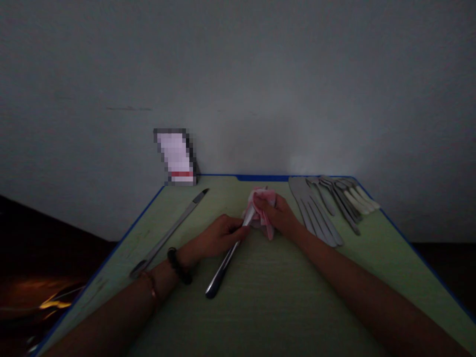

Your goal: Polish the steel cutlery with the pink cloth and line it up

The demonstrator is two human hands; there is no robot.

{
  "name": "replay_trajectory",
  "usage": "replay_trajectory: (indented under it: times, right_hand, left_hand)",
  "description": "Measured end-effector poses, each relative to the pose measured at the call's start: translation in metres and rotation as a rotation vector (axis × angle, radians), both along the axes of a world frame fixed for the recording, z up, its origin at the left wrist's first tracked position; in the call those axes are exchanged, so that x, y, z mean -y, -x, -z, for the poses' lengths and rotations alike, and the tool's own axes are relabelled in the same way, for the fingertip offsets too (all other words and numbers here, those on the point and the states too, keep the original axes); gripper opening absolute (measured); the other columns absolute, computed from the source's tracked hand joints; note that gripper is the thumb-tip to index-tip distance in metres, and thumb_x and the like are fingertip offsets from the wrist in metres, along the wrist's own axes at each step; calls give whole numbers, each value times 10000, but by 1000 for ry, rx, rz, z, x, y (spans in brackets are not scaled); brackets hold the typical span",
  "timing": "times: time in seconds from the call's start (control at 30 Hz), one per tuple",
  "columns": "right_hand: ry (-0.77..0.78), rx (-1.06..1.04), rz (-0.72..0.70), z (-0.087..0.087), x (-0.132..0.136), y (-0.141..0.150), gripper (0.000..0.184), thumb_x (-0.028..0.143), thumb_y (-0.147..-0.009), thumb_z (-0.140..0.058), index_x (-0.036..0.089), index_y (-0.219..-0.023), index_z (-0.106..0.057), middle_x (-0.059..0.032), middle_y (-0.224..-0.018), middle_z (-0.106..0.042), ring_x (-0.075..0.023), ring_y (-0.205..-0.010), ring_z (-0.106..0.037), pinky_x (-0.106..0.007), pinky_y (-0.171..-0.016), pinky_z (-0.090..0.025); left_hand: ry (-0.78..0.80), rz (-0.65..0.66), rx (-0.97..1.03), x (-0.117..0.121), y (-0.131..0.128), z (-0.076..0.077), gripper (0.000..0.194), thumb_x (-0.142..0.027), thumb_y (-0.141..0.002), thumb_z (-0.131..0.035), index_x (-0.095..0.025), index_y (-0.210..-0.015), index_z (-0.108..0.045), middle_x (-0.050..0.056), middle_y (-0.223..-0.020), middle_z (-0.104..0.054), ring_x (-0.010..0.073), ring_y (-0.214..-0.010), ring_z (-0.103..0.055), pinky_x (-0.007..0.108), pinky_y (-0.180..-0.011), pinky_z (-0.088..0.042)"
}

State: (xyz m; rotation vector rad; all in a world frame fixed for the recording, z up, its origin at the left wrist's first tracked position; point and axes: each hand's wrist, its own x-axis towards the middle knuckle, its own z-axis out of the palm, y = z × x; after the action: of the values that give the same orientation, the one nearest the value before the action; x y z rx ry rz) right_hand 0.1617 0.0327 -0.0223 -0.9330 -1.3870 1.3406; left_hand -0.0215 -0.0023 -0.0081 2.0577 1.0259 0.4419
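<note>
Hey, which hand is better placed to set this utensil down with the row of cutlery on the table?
Probably the right hand: it lies beside the row of cutlery, holding the pink cloth around the utensil's far end. The left hand grips the shaft farther from that row.

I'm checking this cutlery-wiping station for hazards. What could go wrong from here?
The right hand wraps a pink cloth around the upper end of a knife; if that end is the blade, a slip might cut the fingers. The left hand grips it only lightly, so it could twist. The dim light may hide smears. A long knife lies near the table's left edge, by the left forearm, and could be knocked off.
</note>
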Motion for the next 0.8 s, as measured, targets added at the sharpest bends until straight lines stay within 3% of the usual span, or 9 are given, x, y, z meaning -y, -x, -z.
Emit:
replay_trajectory:
  times: [0.17,0.33,0.53,0.7,0.8]
  right_hand:
    - [27,-52,90,0,-3,-2,355,544,-740,-607,189,-725,-603,12,-618,-595,-123,-558,-554,-232,-526,-459]
    - [22,-82,141,5,-8,-5,391,566,-777,-560,180,-769,-625,-13,-700,-634,-132,-626,-571,-246,-603,-466]
    - [1,80,70,0,-5,-9,393,580,-740,-598,191,-772,-645,6,-632,-604,-116,-555,-544,-216,-505,-436]
    - [-21,118,-101,-2,-4,-8,376,536,-699,-662,176,-808,-667,-1,-677,-638,-123,-604,-569,-220,-556,-460]
    - [-92,173,-87,-3,-2,-6,343,514,-723,-648,174,-763,-668,-2,-650,-632,-123,-613,-567,-209,-561,-446]
  left_hand:
    - [-4,13,-48,1,1,0,398,-378,-890,-415,-164,-555,-404,-64,-502,-315,64,-447,-302,194,-426,-217]
    - [-15,22,-96,0,1,2,391,-377,-899,-402,-161,-574,-419,-61,-514,-318,67,-456,-312,201,-438,-220]
    - [-23,23,-66,0,1,3,411,-394,-919,-366,-162,-584,-420,-57,-527,-335,70,-471,-330,193,-452,-245]
    - [-32,2,-19,-1,0,3,409,-400,-916,-368,-158,-595,-443,-56,-531,-352,75,-491,-340,193,-473,-271]
    - [-25,-6,4,-1,0,3,402,-409,-908,-383,-159,-599,-438,-56,-543,-347,74,-494,-335,194,-470,-265]
